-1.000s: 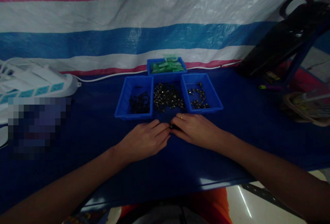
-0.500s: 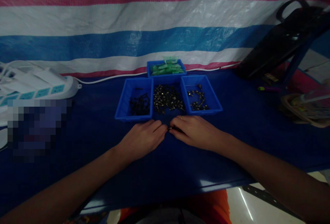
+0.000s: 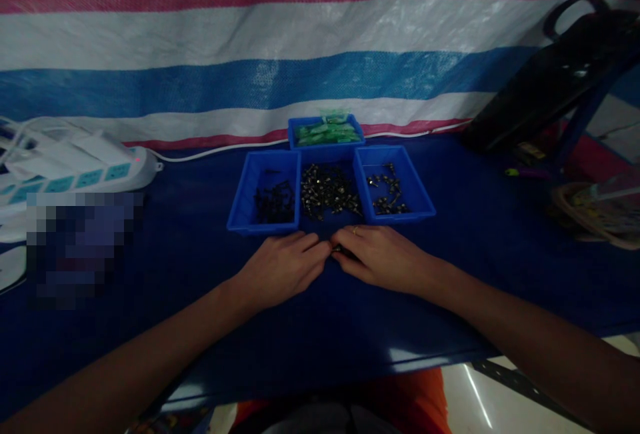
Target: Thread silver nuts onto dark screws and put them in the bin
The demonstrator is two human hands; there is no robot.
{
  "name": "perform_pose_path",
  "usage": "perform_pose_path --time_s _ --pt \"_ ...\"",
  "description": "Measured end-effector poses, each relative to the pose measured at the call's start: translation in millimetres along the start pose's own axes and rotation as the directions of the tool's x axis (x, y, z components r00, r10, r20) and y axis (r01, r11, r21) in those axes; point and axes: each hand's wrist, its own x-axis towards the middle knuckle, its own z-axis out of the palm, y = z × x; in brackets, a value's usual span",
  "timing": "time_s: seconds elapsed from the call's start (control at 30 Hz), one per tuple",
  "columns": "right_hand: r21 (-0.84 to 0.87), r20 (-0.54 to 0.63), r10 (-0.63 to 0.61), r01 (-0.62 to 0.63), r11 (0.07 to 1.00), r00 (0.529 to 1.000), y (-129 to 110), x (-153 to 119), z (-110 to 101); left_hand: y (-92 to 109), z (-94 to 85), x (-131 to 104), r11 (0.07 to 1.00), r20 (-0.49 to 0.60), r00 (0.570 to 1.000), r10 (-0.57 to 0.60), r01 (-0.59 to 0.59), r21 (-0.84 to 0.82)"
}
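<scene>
My left hand (image 3: 285,266) and my right hand (image 3: 385,255) meet fingertip to fingertip just in front of the blue trays. A small dark metal part (image 3: 339,248) shows in the pinch of my right hand; its exact kind is too small to tell. My left fingers are pinched against its near end, and what lies inside them is hidden. Beyond the hands lies a loose pile of small metal fittings (image 3: 327,191). The left tray (image 3: 239,204) holds dark, screw-like pieces (image 3: 275,202). In the right tray (image 3: 423,197) are several shiny metal fittings (image 3: 393,204).
Behind the pile, a third tray (image 3: 325,151) holds green packets (image 3: 327,133). White power strips (image 3: 115,171) with a cable stand at the left. On the right are a black bottle-like object (image 3: 540,81), a purple pen-like item (image 3: 533,173) and a basket (image 3: 575,221).
The gap between my fingertips has closed: my left fingertips have come up against the right ones over the small part. The whole view has shifted slightly.
</scene>
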Motion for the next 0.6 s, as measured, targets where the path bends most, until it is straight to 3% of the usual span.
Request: perform_pose_path --time_s 0.27,0.6 --pt "0.025 0.028 -0.014 0.014 1.0 0.999 -0.4 -1.0 -2.7 4.2 2.9 -1.5 0.996 -0.039 0.999 0.025 -0.021 0.092" --pt "-0.019 0.02 -0.022 0.023 1.0 1.0 0.4 -1.2 -3.2 1.0 4.7 -2.1 0.998 -0.092 0.996 -0.016 0.021 0.063"
